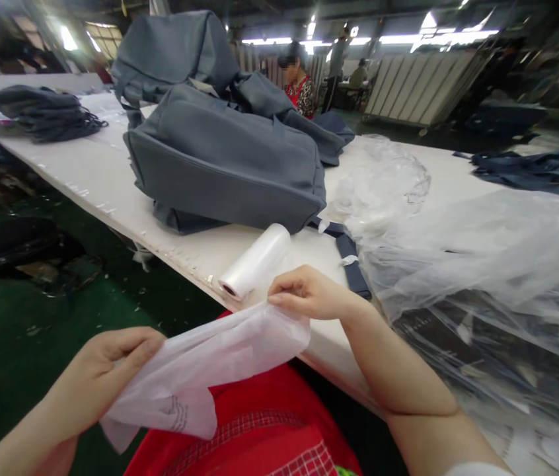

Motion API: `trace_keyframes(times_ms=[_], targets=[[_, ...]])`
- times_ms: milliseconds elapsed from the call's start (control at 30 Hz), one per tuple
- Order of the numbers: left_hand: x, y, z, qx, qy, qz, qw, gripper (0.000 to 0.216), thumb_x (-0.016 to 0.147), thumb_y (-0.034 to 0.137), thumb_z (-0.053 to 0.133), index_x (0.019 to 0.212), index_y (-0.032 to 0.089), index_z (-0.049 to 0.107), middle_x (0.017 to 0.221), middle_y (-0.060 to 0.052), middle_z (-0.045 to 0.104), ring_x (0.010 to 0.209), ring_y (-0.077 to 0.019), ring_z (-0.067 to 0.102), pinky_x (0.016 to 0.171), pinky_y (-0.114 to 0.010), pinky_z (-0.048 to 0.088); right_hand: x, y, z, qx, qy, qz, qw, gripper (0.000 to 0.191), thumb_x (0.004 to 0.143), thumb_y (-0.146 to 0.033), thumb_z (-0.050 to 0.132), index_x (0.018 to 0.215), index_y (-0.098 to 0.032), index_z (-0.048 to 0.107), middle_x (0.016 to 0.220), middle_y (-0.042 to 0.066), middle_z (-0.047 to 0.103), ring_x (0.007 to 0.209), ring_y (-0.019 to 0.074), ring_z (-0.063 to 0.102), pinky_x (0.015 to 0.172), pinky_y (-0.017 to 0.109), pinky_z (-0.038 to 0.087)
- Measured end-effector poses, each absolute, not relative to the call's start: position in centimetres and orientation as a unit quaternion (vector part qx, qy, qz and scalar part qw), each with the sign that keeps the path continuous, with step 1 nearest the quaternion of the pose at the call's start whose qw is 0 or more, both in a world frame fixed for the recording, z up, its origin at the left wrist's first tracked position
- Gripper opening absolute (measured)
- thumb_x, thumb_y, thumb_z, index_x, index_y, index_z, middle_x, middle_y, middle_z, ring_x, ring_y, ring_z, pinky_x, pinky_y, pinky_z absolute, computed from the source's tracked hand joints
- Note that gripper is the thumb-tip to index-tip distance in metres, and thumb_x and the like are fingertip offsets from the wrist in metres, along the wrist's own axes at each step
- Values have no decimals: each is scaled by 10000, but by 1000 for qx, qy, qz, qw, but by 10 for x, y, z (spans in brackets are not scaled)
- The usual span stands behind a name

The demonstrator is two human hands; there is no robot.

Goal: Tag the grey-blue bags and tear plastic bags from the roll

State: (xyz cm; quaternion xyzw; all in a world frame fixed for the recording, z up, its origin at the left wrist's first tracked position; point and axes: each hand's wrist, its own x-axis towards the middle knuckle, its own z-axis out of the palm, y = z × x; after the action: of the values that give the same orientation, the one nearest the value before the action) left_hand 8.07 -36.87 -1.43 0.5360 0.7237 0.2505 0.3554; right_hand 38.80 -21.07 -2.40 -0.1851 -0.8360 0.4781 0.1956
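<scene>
A translucent white plastic bag (220, 350) with small dark print near its lower edge is stretched between my two hands, above my red apron. My left hand (106, 370) pinches one end, thumb over the fingers. At the other end, the thumb and fingertips of my right hand (312, 294) grip the bag's upper corner. Just beyond my right hand, a roll of clear plastic film (257, 261) lies on the white table (195, 254). Behind the roll rests a large blue-grey bag (224, 158) on its side.
More blue-grey bags (175, 53) are heaped behind, with a folded stack (44, 112) at the far left. Crumpled clear plastic sheets (482, 244) cover the right side. Navy straps (351, 261) lie beside them. A person in a red apron (299, 82) is beyond the table.
</scene>
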Motion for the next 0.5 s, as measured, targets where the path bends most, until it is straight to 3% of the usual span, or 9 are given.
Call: trace_keyframes(times_ms=[67,200,500], targets=[[78,-368,-15,545,718,240,361,385,664,569,686,728,199,770,698,-30,708,670,-228,635,602,-230,481,390,-205,-26,-207,-839,456,213,307,927,-343,516,810,-128,702,708,20,636,648,116,546,603,220,398],[80,-365,-20,549,699,235,393,360,682,518,704,815,193,785,740,-33,725,691,-228,650,621,-221,483,393,-201,-26,-228,-862,368,264,176,847,-289,643,791,-152,739,712,36,657,668,131,580,659,245,420],[78,-363,-33,519,706,287,387,386,692,586,665,692,213,761,647,-20,702,605,-231,630,547,-246,496,400,-195,-26,-282,-806,384,351,272,873,-387,632,756,-167,741,703,36,686,653,143,601,605,247,425]])
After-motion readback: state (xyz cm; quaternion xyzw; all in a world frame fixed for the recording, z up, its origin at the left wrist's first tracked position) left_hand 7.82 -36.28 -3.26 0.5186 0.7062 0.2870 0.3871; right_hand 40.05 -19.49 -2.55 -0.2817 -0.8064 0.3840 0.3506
